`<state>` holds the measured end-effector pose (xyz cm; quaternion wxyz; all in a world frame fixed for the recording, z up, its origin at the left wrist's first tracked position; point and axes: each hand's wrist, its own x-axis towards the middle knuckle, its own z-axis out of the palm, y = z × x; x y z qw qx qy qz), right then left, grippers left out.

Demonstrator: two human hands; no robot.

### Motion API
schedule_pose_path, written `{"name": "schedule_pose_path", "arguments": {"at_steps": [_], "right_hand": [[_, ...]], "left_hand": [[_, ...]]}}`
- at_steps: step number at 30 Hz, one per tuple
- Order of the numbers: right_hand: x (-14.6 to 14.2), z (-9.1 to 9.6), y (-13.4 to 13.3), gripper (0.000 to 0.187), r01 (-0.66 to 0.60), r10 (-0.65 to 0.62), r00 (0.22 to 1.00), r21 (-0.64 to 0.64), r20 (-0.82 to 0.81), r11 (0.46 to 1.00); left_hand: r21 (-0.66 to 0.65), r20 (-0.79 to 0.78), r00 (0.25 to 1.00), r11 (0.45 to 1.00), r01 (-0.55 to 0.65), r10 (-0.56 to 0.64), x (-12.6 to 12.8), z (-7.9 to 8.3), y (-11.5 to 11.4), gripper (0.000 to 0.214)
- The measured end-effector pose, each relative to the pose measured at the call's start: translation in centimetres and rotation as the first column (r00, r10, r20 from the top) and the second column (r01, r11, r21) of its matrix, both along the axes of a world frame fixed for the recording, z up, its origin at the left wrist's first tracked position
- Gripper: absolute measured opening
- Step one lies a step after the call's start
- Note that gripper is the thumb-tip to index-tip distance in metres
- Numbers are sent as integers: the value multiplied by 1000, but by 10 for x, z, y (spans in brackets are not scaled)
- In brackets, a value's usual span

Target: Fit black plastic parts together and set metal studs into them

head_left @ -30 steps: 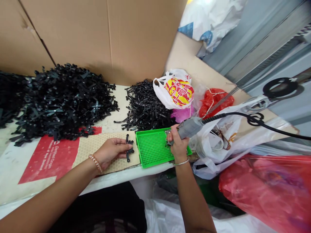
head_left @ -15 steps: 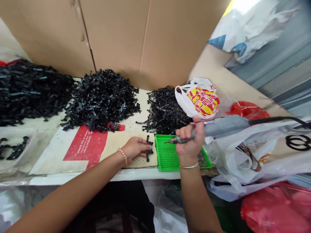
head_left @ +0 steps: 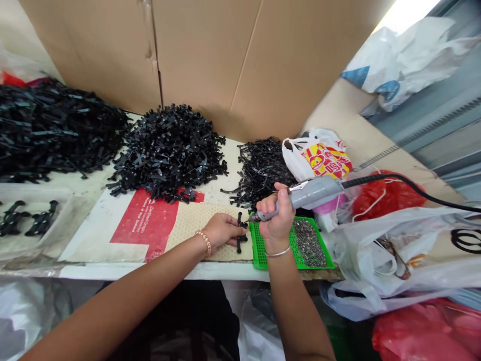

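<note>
On a beige textured pad [head_left: 195, 218] near the table's front edge, the black part [head_left: 239, 246] lies under the left hand [head_left: 223, 233], whose thumb and fingers pinch it. The right hand [head_left: 277, 220] is wrapped around a grey powered driver [head_left: 317, 193], its tip at or just beside the part's upper end; whether they touch cannot be told.

This piece looks unfinished. At the left, a whitish tray [head_left: 64, 210] holds a few black pieces [head_left: 42, 220] of similar shape, which may be done. Much seems left: a left heap [head_left: 52, 133], a middle heap [head_left: 171, 150] and a smaller right heap [head_left: 263, 170] of black parts line the back, though which are finished is unclear. Plenty of small metal pieces [head_left: 310, 240] fill one side of the green tray [head_left: 256, 253].

The red-and-white cardboard [head_left: 145, 220] reads "Certified Origin" and "Product of New Zealand", turned sideways. A white bag [head_left: 326, 158] carries red and yellow print, too distorted to read surely. At the right edge, a clear bag [head_left: 361, 250] shows a black ring-like mark.
</note>
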<state>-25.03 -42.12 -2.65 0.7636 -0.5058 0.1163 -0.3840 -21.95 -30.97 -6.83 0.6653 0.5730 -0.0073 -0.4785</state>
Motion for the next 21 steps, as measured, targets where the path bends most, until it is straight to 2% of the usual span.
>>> {"name": "schedule_pose_path", "arguments": {"at_steps": [9,21], "right_hand": [[-1,-5,1,31,27,-27,1000,-34,-3,999],[-3,-9,2,30,43,-43,999,-44,10,998]], "left_hand": [[31,-7,1000,999,12,-11,0,3,1,15],[25,-2,1000,1000,-12,12,0,1,0,22]]}}
